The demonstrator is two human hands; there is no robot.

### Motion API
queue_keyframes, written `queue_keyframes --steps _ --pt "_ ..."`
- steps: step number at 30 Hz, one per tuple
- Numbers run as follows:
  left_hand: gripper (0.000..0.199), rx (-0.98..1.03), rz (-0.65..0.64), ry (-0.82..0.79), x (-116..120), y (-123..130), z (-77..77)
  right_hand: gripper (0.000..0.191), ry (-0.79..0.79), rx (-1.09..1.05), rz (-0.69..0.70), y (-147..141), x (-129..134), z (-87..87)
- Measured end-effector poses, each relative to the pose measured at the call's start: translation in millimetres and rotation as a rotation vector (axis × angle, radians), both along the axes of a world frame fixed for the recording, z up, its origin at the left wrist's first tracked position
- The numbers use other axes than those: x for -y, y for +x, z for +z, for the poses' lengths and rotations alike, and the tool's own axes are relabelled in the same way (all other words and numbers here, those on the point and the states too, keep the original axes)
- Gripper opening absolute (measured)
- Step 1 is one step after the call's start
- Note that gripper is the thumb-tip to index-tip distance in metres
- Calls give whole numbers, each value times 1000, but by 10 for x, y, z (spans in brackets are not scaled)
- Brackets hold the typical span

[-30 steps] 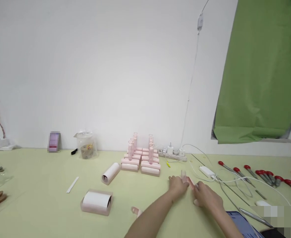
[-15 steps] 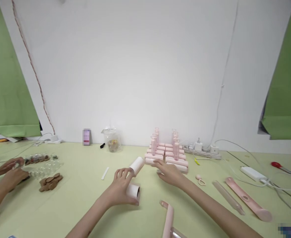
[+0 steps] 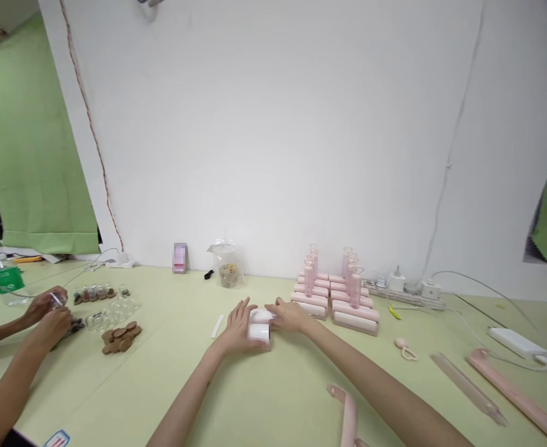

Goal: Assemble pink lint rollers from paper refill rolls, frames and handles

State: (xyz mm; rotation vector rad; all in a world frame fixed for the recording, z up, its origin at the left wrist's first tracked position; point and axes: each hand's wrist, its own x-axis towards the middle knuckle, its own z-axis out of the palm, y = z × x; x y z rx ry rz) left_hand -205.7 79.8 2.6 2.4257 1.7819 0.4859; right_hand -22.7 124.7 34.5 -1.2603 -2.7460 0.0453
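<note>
Both hands were closed around white paper rolls at table centre: left hand (image 3: pixel 238 324) curled over the near white roll (image 3: pixel 258 333), right hand (image 3: pixel 288 315) with fingers on the roll just behind it (image 3: pixel 260 315). The two rolls sat touching or nearly so; couldn't tell whether either was lifted off the green table (image 3: pixel 171 372).

Progress, judged from the layout:
- Done: two tiered stacks of finished pink rollers (image 3: pixel 333 298) stood far-right of the hands, handles upright.
- Pending: a loose pink handle (image 3: pixel 348 410) lay near, right of the forearms; a clear tube (image 3: pixel 467 388) and a long pink cover (image 3: pixel 518 397) lay further right; a small pink ring piece (image 3: pixel 406 351) lay between them and the stacks. Neither roll was mounted on anything yet.
- So: this unit looked early, parts not joined.

Elsewhere: a white strip (image 3: pixel 218 326) lay left of the left hand. A co-worker's hands (image 3: pixel 49 313) at far left held something small beside clear jars (image 3: pixel 103 304) and a pile of brown discs (image 3: pixel 120 336). Power strip (image 3: pixel 408 292) sat along the wall, far right.
</note>
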Motion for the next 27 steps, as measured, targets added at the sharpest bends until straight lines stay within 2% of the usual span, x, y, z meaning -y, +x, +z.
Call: queue_keyframes --steps 3,7,10,13,15,17,18,20,21,22,23,25,27 --pt "88 -19 -80 -1 -69 39 -6 28 0 -88 -4 80 25 50" --pt "74 -33 -158 18 -117 41 -7 28 33 -178 -45 390 216 162" --pt "65 -14 -166 41 -186 -10 42 22 11 -175 -43 756 609 239" --pt "70 24 -123 71 -207 5 135 27 -47 -137 -43 1102 1112 242" --pt "73 66 -74 102 -130 126 184 28 -87 -78 -55 1254 1396 171" --pt "58 114 -47 96 38 349 189 27 -114 -4 -38 1330 1574 51" --pt "48 135 -54 62 150 488 172 24 -121 17 -27 1344 1617 -17" --pt "49 152 -125 -70 395 791 114 16 -98 14 -40 1345 1630 -146" --pt "54 171 -190 -187 513 940 82 11 -65 1 -71 1340 1611 -201" --pt "58 283 -263 -385 618 1080 56 7 -18 -11 -111 1336 1586 -250" --pt "59 383 -304 -485 705 1207 36 5 43 -18 -149 1335 1561 -294" --pt "56 556 -321 -595 821 1408 13 11 180 -21 -199 1344 1529 -368" --pt "55 624 -293 -653 876 1519 0 20 261 -37 -186 1368 1536 -424"
